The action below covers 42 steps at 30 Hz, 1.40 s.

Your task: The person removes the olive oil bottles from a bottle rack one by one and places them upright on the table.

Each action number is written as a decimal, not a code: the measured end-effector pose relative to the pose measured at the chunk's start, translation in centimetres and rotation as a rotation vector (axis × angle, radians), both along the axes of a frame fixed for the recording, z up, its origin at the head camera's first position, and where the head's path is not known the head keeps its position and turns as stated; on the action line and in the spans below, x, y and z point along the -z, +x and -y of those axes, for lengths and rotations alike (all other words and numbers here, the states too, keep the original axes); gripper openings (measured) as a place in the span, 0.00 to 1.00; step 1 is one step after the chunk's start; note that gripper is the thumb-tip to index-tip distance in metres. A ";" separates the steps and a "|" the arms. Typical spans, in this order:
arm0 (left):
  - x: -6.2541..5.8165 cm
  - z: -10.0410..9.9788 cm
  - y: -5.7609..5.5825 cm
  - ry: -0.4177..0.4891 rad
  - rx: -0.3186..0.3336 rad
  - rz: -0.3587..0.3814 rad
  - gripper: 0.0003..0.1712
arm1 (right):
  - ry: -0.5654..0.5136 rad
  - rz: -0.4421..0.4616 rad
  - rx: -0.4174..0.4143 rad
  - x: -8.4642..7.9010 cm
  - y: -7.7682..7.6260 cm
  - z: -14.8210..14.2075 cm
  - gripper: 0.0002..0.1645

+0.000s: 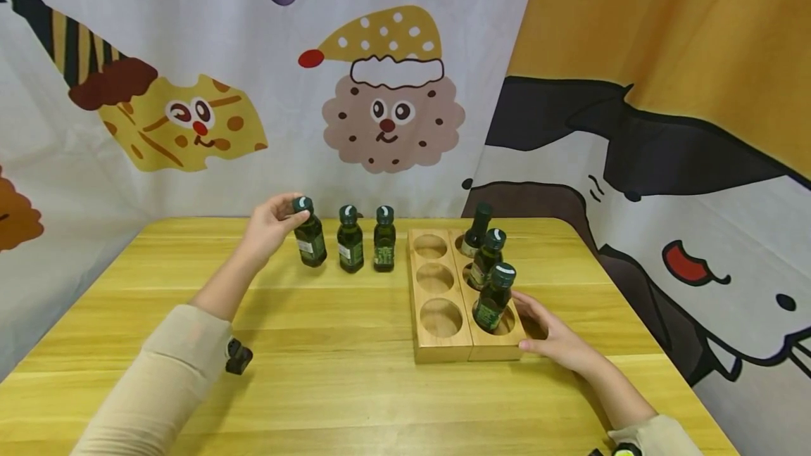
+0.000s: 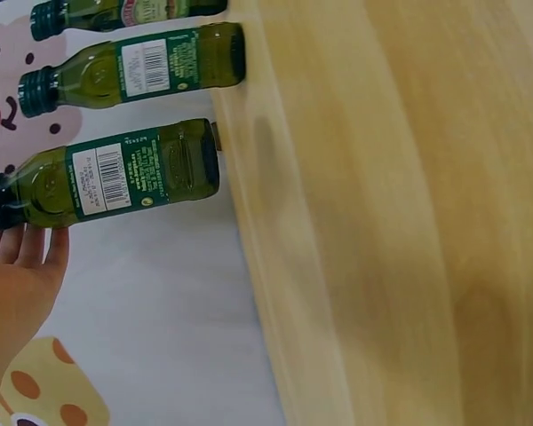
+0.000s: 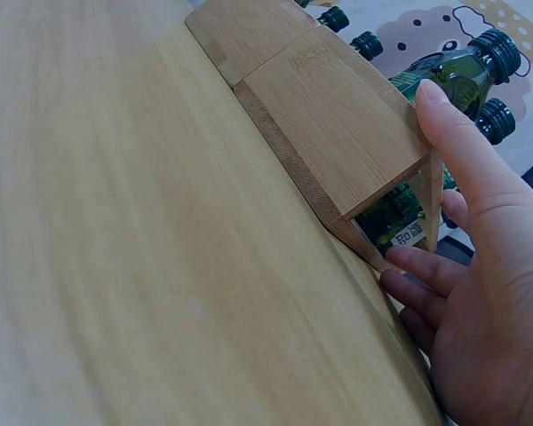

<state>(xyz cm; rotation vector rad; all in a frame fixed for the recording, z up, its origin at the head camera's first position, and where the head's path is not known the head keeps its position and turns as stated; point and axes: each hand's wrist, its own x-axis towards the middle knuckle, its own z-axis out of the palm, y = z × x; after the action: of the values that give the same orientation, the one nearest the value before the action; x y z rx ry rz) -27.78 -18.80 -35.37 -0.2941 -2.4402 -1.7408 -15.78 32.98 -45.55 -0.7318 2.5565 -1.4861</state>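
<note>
In the head view, my left hand (image 1: 269, 227) pinches the dark green cap of a small glass bottle (image 1: 310, 241) between thumb and fingers. This bottle leans a little, and its base looks slightly raised off the table in the left wrist view. Two similar bottles, a middle one (image 1: 350, 241) and another (image 1: 384, 241), stand upright to its right. My right hand (image 1: 557, 336) touches the right side of the wooden rack (image 1: 443, 350) near its front corner, thumb and fingers spread. In the rack's right column sit three bottles, the nearest (image 1: 494, 301) tilted in its hole.
The rack's left column has three round holes (image 1: 440, 317) with nothing in them. The yellow wood-grain table (image 1: 317, 385) reaches back to a cartoon-printed curtain (image 1: 222, 34). A small brown object shows partly behind the middle standing bottle.
</note>
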 end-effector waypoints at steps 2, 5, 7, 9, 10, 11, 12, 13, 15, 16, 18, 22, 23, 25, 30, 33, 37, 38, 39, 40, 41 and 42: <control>0.4 0.0 0.0 0.007 0.001 0.001 0.27 | -0.003 0.001 -0.003 0.0 0.0 0.0 0.47; 0.9 0.0 -0.1 0.008 -0.002 -0.004 0.26 | -0.005 0.000 -0.004 0.0 0.0 0.0 0.47; 1.2 0.0 0.0 0.007 -0.006 -0.007 0.25 | -0.005 0.002 -0.002 0.1 0.0 0.0 0.47; 1.4 -0.1 0.0 0.009 -0.009 -0.009 0.25 | -0.003 0.002 -0.002 0.1 0.0 0.0 0.47; 1.6 -0.1 0.0 0.008 -0.012 -0.010 0.25 | -0.004 0.003 -0.002 0.1 0.0 0.0 0.47; 1.7 -0.1 0.0 0.009 -0.014 -0.010 0.24 | -0.003 0.003 -0.002 0.1 0.0 0.0 0.47; 1.8 -0.1 0.0 0.009 -0.015 -0.009 0.24 | -0.003 0.004 -0.003 0.1 0.0 0.0 0.47; 1.9 -0.1 -0.1 0.013 -0.016 -0.010 0.24 | -0.002 0.005 -0.003 0.1 0.1 0.0 0.47; 2.2 -0.2 -0.1 0.017 -0.018 -0.014 0.24 | -0.001 0.007 -0.002 0.1 0.1 0.0 0.47; 2.2 -0.2 -0.1 0.018 -0.019 -0.015 0.23 | -0.001 0.008 0.000 0.1 0.1 0.0 0.47; 2.4 -0.2 -0.1 0.019 -0.022 -0.013 0.23 | 0.003 0.009 0.003 0.1 0.1 0.0 0.47; 2.6 -0.2 -0.2 0.024 -0.025 -0.004 0.23 | 0.005 0.009 0.005 0.1 0.2 0.0 0.47; 2.6 -0.2 -0.2 0.028 -0.024 -0.001 0.23 | 0.006 0.009 0.004 0.1 0.2 0.0 0.47; 2.7 -0.3 -0.3 0.033 -0.023 0.005 0.24 | 0.006 0.007 0.002 0.1 0.2 0.0 0.47; 2.7 -0.4 -0.5 0.031 -0.022 0.017 0.27 | 0.002 -0.005 0.004 0.0 0.2 0.1 0.48; 2.7 -0.3 -0.6 0.031 -0.025 0.027 0.28 | 0.003 -0.008 0.006 0.0 0.1 0.1 0.48; 2.6 -0.4 -0.5 0.027 -0.036 0.047 0.30 | 0.010 -0.006 0.007 0.0 0.0 0.1 0.47; 2.5 -0.4 -0.5 0.026 -0.041 0.042 0.31 | 0.011 -0.006 0.007 0.0 0.0 0.0 0.48; 2.4 -0.4 -0.4 0.029 -0.049 0.034 0.32 | 0.011 -0.006 0.006 0.0 0.0 0.0 0.48; 2.2 -0.5 -0.3 0.035 -0.058 0.022 0.33 | 0.010 -0.006 0.005 0.0 0.0 0.0 0.48; 2.0 -0.5 -0.2 0.043 -0.068 0.008 0.34 | 0.007 -0.007 0.004 0.0 0.0 0.0 0.48; 1.8 -0.6 -0.1 0.055 -0.079 -0.010 0.34 | 0.006 -0.008 0.003 0.0 0.0 0.0 0.48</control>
<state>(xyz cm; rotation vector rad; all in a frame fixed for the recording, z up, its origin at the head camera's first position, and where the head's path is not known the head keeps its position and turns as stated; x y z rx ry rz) -27.87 -18.16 -37.15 -0.1969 -2.3586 -1.7656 -15.81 32.95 -45.55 -0.7356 2.5681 -1.4781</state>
